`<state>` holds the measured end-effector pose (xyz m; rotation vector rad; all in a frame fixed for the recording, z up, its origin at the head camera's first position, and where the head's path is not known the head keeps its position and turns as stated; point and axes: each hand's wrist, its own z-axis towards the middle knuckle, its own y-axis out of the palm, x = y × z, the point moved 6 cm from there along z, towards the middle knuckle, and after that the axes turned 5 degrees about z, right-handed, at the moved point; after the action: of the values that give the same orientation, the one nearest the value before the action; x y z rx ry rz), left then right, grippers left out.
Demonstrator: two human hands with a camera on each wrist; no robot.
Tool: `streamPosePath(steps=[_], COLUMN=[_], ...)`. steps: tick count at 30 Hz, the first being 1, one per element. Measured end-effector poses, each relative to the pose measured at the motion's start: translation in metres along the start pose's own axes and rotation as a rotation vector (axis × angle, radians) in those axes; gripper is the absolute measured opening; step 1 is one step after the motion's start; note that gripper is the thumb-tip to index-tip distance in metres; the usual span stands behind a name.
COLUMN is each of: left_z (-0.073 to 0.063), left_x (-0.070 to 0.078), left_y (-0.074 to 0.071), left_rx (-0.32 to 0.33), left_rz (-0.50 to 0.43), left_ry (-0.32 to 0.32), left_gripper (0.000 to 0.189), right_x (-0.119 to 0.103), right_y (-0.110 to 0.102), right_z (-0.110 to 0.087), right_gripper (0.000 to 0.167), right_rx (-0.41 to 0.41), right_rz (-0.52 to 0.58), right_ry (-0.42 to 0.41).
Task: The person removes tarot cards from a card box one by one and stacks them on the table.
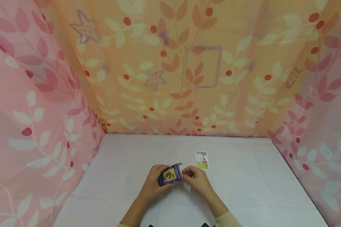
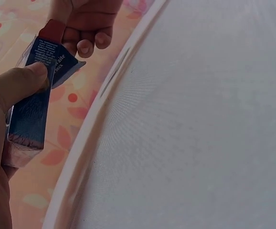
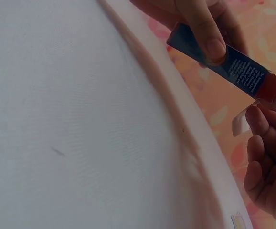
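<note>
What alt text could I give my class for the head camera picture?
A person's left hand holds a small purple box with a yellow picture panel, while the right hand touches its open end. Just beyond the right hand, a small stack of illustrated cards lies on a white table. Leaf-patterned cloth hangs behind and on both sides.

dark-blue box (image 1: 169, 174) front: "Universal Waite" | line below: too small to read | narrow side (image 2: 30, 109), white print (image 2: 46, 51): illegible

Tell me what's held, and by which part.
The left grip holds the card box by its body, thumb on a narrow side. The right grip is at the box's open end; whether it pinches anything is unclear.
</note>
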<state>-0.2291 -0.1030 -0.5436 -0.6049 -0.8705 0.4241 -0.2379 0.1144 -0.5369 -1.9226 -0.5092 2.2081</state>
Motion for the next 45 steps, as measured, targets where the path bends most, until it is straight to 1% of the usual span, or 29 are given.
streamPosePath(steps=[11,17,23,24,30,38,45], left_z=[0.000,0.000,0.000,0.000,0.001,0.001,0.001], left_x=[0.002,0.001,0.000,0.000,0.000,0.001,0.002], left_y=[-0.001,-0.001,0.000,0.000,-0.001,-0.002,-0.002], left_rx=[0.001,-0.004,-0.005,-0.003,0.005,0.009,-0.002], left_rz=[0.011,-0.001,0.002,0.002,-0.012,0.024,0.018], left_ry=[-0.006,-0.016,-0.015,-0.015,-0.012,0.000,-0.011], left_gripper=[0.077,0.077,0.076,0.077,0.077,0.077,0.078], right_x=[-0.005,-0.006,-0.008,-0.009,-0.012,-0.014,-0.018], right_y=[-0.002,-0.005,-0.008,-0.008,-0.010,-0.014,-0.020], right_z=[-0.001,0.000,-0.001,-0.001,-0.001,-0.001,-0.001], right_gripper=[0.014,0.015,0.011,0.011,0.009,0.008,0.008], right_rx=[0.019,0.031,0.066,0.069,0.074,0.068,0.085], right_rz=[-0.045,-0.057,-0.067,-0.067,-0.053,-0.022,-0.031], right_ry=[0.000,0.004,-0.025,-0.036,-0.032,-0.007,-0.038])
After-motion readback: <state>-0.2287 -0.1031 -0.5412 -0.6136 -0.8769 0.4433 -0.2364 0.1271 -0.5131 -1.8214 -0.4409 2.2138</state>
